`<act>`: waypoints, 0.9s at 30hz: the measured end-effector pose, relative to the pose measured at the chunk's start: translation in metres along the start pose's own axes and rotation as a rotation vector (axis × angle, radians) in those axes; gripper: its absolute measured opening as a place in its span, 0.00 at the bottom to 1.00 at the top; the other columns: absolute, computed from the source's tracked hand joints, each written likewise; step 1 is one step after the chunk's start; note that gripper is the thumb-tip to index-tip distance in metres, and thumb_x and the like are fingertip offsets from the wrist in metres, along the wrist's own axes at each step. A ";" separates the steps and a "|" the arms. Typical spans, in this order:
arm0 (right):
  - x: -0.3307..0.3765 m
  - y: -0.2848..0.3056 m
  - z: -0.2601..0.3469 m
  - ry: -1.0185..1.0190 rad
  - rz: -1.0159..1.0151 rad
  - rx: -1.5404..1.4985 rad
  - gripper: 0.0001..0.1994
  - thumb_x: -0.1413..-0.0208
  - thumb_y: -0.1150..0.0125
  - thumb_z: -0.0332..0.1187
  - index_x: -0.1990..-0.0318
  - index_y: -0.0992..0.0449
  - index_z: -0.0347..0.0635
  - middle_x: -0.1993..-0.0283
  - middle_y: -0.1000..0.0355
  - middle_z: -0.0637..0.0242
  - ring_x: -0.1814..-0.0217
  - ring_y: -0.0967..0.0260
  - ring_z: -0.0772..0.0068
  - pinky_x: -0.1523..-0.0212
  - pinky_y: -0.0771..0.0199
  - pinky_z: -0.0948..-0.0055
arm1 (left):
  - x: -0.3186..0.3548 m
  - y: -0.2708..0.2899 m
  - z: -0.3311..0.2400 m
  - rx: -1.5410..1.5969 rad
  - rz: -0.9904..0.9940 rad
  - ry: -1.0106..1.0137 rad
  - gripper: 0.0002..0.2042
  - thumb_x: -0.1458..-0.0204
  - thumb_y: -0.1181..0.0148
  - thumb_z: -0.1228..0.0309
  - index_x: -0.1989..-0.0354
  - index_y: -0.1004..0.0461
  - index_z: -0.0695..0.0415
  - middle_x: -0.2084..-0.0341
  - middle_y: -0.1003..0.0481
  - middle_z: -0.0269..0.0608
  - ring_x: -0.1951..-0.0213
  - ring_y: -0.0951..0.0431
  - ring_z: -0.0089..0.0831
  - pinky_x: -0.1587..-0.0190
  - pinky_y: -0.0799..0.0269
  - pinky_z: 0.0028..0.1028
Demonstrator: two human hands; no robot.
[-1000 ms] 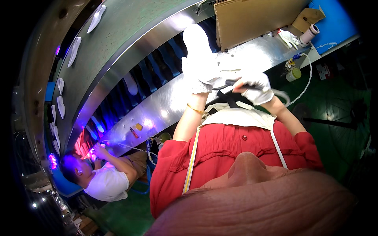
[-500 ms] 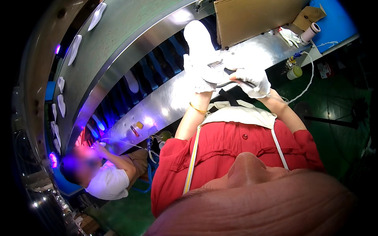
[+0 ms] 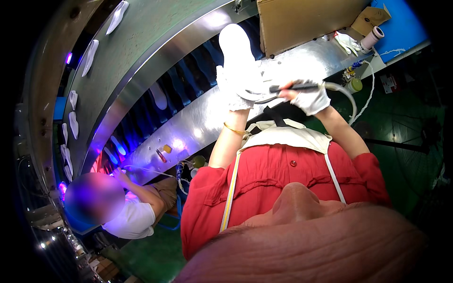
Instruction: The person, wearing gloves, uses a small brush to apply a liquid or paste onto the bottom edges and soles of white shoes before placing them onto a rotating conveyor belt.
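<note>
A white shoe sole [image 3: 234,47] stands out brightly over the metal ledge, its rounded end pointing away from me. My left hand [image 3: 230,87], in a white glove, is closed on its near part; glare washes out the glove's fingers. In my right hand [image 3: 309,100], gloved with bare fingertips, is a black-handled tool [image 3: 304,87] with a pale hose [image 3: 348,92] running from its right end. The tool's left tip is at the near end of the sole. Whether it touches cannot be made out in the glare.
Beyond the metal ledge [image 3: 188,132], dark slots hold several blue-lit soles, and a green conveyor [image 3: 155,28] carries white ones. A cardboard box [image 3: 306,28], a spare glove [image 3: 347,43] and a thread spool [image 3: 373,38] are far right. Another person [image 3: 134,217] works at left.
My right hand has turned, so the tool's handle now lies nearly level with its hose showing to the right. The sole and my left hand have shifted slightly left.
</note>
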State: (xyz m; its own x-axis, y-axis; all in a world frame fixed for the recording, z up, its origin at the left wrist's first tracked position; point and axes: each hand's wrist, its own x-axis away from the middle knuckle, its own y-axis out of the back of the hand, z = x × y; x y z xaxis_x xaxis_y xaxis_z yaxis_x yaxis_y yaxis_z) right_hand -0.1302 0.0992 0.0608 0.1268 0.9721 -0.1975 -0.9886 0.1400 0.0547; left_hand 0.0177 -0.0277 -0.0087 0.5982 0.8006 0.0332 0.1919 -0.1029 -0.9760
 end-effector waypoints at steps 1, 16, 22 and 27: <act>-0.006 0.005 0.001 -0.170 -0.050 -0.117 0.06 0.56 0.35 0.27 0.70 0.24 0.37 0.72 0.25 0.64 0.72 0.29 0.78 0.68 0.30 0.79 | 0.001 -0.002 -0.001 0.000 -0.001 -0.004 0.34 0.49 0.64 0.43 0.42 0.43 0.58 0.53 0.34 0.57 0.54 0.32 0.53 0.49 0.36 0.46; -0.017 -0.008 -0.064 -0.274 -0.194 -0.365 0.07 0.54 0.36 0.27 0.68 0.25 0.36 0.69 0.28 0.66 0.67 0.31 0.77 0.62 0.31 0.79 | 0.021 -0.016 0.009 0.143 0.028 0.096 0.33 0.50 0.58 0.48 0.39 0.47 0.57 0.46 0.38 0.53 0.48 0.35 0.50 0.43 0.41 0.44; -0.020 -0.004 -0.056 -0.305 -0.142 -0.312 0.07 0.55 0.36 0.27 0.67 0.25 0.37 0.69 0.28 0.65 0.67 0.32 0.76 0.62 0.31 0.79 | 0.025 -0.016 0.008 0.037 -0.015 0.115 0.24 0.48 0.58 0.47 0.54 0.37 0.55 0.59 0.32 0.42 0.55 0.33 0.33 0.53 0.35 0.32; -0.023 -0.003 -0.049 -0.285 -0.095 -0.277 0.07 0.56 0.36 0.26 0.67 0.25 0.37 0.70 0.28 0.65 0.67 0.32 0.77 0.63 0.31 0.79 | 0.029 -0.017 -0.001 0.125 -0.017 0.235 0.23 0.47 0.59 0.49 0.53 0.37 0.56 0.59 0.32 0.42 0.56 0.32 0.33 0.53 0.35 0.32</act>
State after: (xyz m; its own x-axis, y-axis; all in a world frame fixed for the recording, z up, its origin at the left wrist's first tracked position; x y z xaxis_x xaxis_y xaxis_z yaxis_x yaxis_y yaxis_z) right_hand -0.1338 0.0671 0.0167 0.1971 0.9760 0.0921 -0.9509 0.2132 -0.2244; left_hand 0.0324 -0.0038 0.0096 0.7628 0.6411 0.0841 0.1140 -0.0053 -0.9935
